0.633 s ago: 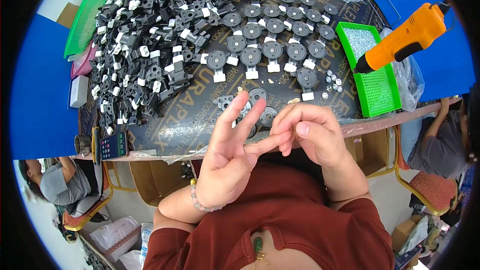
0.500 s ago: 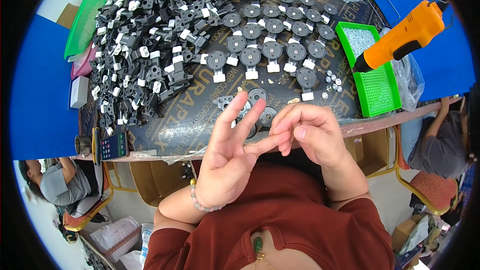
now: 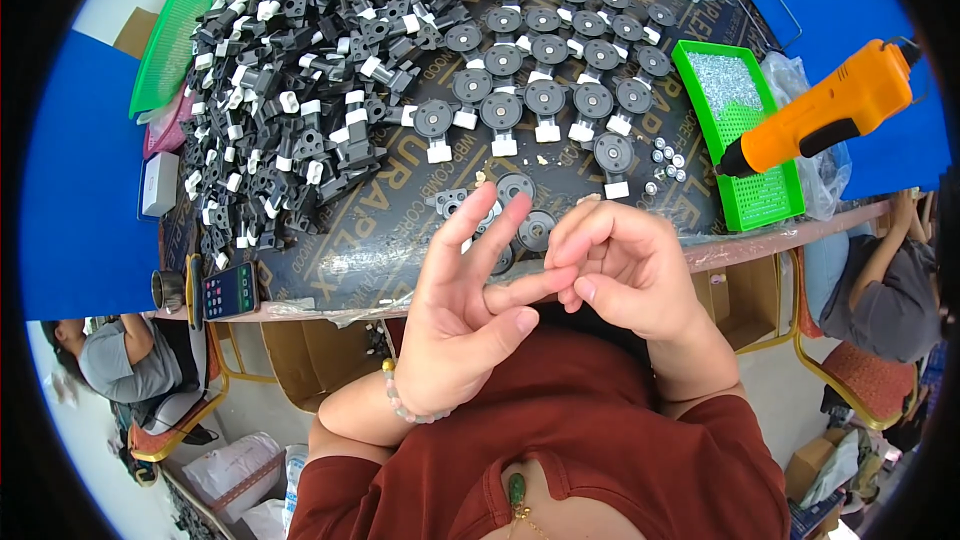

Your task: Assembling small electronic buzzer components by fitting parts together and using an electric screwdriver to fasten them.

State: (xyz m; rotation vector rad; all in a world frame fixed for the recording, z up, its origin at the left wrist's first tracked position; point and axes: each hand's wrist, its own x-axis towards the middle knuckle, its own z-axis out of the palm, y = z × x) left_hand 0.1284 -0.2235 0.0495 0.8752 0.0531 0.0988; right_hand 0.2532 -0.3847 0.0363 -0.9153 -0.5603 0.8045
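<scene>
My left hand [image 3: 462, 315] is held over the near table edge, empty, with its fingers spread and thumb stretched out. One of its fingers points across to my right hand [image 3: 632, 270], whose fingers and thumb close around that fingertip. Any small object between them is hidden. Just beyond the hands lie loose black round discs [image 3: 536, 230], partly covered by my left fingers. Farther back stand rows of black discs with white end blocks [image 3: 612, 154]. Small round metal parts [image 3: 667, 162] lie to their right.
A heap of black-and-white plastic parts [image 3: 300, 110] covers the left side. At right, an orange electric screwdriver [image 3: 825, 115] hangs over a green tray [image 3: 790, 195] of small screws. A phone [image 3: 230, 292] lies at the near left edge. Other people sit at both sides.
My left thumb has stretched out to the right. My right thumb has shifted slightly left and down by the left fingertip. The electric screwdriver has swung down and right.
</scene>
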